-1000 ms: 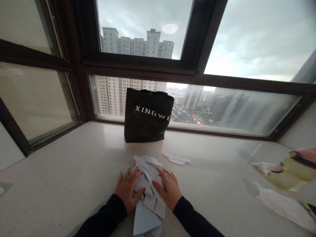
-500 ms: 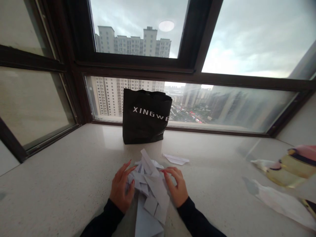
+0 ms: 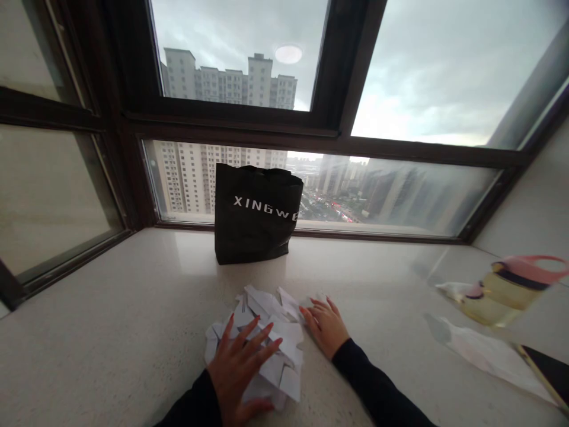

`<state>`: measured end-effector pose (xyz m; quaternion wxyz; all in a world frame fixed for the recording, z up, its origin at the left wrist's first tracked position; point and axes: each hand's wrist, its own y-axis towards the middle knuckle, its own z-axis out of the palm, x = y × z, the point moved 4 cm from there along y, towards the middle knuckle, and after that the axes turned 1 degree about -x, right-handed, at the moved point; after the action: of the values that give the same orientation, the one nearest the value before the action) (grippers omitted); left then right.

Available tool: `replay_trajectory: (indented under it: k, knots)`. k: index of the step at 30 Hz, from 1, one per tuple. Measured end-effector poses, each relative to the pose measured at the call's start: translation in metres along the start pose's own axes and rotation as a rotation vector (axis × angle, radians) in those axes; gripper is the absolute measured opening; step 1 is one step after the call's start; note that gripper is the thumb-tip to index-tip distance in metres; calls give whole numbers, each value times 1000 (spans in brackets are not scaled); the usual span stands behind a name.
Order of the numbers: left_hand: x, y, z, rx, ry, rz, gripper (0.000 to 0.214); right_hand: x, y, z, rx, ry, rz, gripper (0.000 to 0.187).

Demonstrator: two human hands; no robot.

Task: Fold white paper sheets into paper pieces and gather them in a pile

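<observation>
A heap of white folded paper pieces [image 3: 271, 329] lies on the pale stone sill in front of me. My left hand [image 3: 237, 370] rests on top of the heap with fingers spread flat. My right hand [image 3: 325, 324] lies at the heap's right edge, palm down, fingers stretched out over a loose paper piece there. Both arms wear black sleeves.
A black paper bag [image 3: 253, 213] with white lettering stands upright against the window behind the heap. At the right are a yellowish bottle with a pink lid [image 3: 502, 290], a white wrapper [image 3: 484, 353] and a dark flat object [image 3: 549, 370]. Dark window frames [image 3: 333, 139] enclose the sill.
My left hand moved from the heap's left side onto its top and flattened it. My right hand slid right and outward to the loose piece. The raised papers dropped.
</observation>
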<state>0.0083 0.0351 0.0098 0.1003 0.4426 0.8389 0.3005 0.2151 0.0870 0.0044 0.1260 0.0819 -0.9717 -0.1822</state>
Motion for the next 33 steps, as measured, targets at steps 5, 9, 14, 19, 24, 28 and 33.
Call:
replay_trajectory:
  k: [5,9,14,19,24,28,33]
  knots:
    - [36,-4,-11,-54,56,-278,50,12,6,-10,-85,127,19,35]
    - [50,-20,13,98,25,-608,45,19,-5,17,-30,86,93,42]
    - [30,-14,39,123,-195,-607,51,63,-24,28,-27,317,61,45]
    - [21,13,15,-171,-492,-456,57,85,-4,-10,-186,727,-15,42]
    - [34,18,-32,-251,-332,-505,54,60,0,-32,-284,746,46,29]
    - [47,-5,-24,-162,-182,-641,52,38,-19,-12,-301,531,100,35]
    - [33,-27,30,21,-166,-629,55,49,-37,18,-130,425,23,45]
